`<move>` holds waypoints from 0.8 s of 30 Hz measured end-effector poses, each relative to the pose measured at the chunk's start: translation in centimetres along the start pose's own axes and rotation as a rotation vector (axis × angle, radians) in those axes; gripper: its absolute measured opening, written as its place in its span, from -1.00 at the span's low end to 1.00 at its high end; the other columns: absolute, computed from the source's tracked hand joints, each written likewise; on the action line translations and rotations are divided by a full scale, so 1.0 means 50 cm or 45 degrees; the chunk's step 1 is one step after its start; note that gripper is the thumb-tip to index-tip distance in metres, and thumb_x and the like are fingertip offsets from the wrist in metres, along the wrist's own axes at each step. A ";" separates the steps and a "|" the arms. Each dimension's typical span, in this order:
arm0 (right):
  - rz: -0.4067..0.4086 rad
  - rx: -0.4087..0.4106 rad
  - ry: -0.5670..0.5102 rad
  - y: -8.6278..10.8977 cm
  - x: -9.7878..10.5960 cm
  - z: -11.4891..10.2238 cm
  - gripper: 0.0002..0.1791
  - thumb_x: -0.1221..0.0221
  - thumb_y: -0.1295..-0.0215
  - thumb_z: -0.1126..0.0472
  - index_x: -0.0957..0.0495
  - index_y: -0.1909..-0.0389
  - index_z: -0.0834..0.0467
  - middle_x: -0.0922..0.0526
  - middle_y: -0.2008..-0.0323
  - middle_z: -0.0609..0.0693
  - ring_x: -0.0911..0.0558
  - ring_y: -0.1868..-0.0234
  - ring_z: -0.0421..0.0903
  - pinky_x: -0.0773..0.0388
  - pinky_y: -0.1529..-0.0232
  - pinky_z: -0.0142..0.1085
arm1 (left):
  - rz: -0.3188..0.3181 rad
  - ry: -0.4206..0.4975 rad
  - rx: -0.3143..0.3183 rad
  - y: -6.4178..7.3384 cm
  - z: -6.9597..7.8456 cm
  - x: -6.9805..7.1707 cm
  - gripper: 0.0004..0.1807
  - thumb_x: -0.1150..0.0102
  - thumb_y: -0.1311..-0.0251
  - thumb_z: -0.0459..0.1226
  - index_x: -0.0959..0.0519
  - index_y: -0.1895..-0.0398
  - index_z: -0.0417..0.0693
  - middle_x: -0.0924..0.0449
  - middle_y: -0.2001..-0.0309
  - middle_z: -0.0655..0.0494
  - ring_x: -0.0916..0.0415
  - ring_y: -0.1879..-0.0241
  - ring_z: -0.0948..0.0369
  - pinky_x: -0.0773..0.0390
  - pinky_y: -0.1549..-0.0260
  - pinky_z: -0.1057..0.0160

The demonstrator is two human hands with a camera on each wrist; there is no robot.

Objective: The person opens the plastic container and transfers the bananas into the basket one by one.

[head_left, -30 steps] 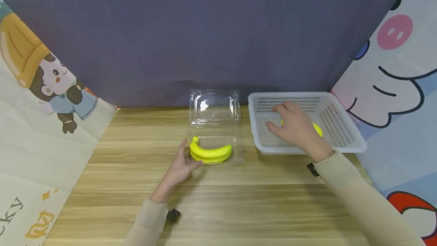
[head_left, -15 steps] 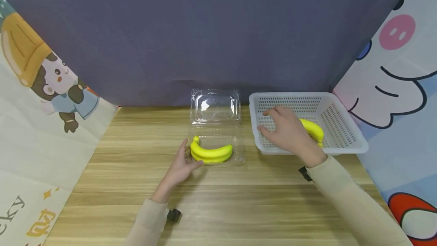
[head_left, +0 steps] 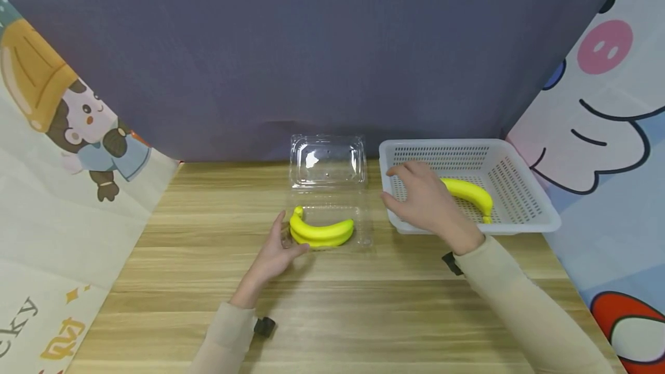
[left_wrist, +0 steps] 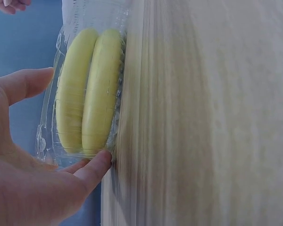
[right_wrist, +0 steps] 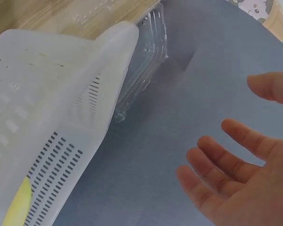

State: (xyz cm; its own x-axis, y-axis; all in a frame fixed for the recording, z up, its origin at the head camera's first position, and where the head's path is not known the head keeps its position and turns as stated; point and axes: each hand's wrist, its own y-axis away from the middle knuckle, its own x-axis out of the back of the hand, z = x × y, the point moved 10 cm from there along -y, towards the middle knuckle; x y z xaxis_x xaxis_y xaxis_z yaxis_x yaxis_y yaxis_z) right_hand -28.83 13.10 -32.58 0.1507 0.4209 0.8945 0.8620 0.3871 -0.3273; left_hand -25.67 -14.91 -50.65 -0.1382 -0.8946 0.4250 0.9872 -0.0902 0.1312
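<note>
Two yellow bananas [head_left: 322, 234] lie side by side in the base of a clear hinged plastic box [head_left: 326, 166], its lid raised at the back. My left hand [head_left: 271, 254] rests at the box's near left corner. In the left wrist view its thumb lies by the upper rim and its fingertips touch the low end wall, spread apart. My right hand [head_left: 418, 198] hovers over the left side of a white basket [head_left: 530, 206], fingers loosely bent, nothing in them. Another banana [head_left: 473, 194] lies in the basket, partly hidden behind that hand.
The basket stands to the right of the box on a wooden table [head_left: 332, 316]. A dark grey curtain [head_left: 322, 51] rises right behind both. Cartoon-printed sheets [head_left: 623, 149] border the table on the left and right.
My right hand has moved left across the basket, uncovering more of the banana there. My left hand and the box have stayed in place.
</note>
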 end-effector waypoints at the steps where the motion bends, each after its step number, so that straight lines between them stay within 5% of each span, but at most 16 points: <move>1: -0.004 -0.002 -0.003 -0.001 -0.002 -0.001 -0.49 -0.20 -0.16 -0.11 -0.52 -0.01 0.15 -0.51 -0.05 0.09 -0.41 -0.12 0.08 -0.37 -0.16 -0.01 | 0.002 -0.002 0.006 0.000 -0.001 0.000 0.18 -0.39 -0.01 -0.07 0.28 -0.52 0.16 -0.03 -0.42 -0.20 -0.17 -0.31 -0.16 -0.26 -0.24 -0.16; 16: -0.023 0.063 -0.010 -0.014 -0.031 -0.046 -0.48 -0.19 -0.15 -0.11 -0.53 -0.03 0.14 -0.52 0.01 0.06 -0.46 -0.04 0.06 -0.43 -0.08 -0.03 | 0.003 -0.048 0.007 -0.002 -0.004 0.002 0.19 -0.38 0.01 -0.01 0.27 -0.52 0.16 0.02 -0.45 -0.20 -0.04 -0.38 -0.16 -0.09 -0.29 -0.22; 24: -0.098 0.050 -0.067 -0.020 -0.054 -0.063 -0.45 -0.14 -0.23 -0.11 -0.48 -0.11 0.17 -0.50 -0.06 0.08 -0.42 -0.11 0.06 -0.35 -0.20 0.00 | 0.000 -0.058 0.003 -0.003 -0.004 0.002 0.20 -0.38 0.02 0.00 0.29 -0.52 0.20 0.01 -0.45 -0.17 -0.05 -0.38 -0.14 -0.10 -0.30 -0.19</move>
State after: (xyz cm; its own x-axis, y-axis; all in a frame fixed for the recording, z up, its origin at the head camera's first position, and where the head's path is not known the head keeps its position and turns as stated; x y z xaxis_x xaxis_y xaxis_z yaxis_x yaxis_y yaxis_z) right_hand -28.59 8.98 -33.68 0.0581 0.4308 0.9006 0.8504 0.4512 -0.2707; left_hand -25.80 -15.08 -50.77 -0.1419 -0.8736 0.4655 0.9871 -0.0894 0.1331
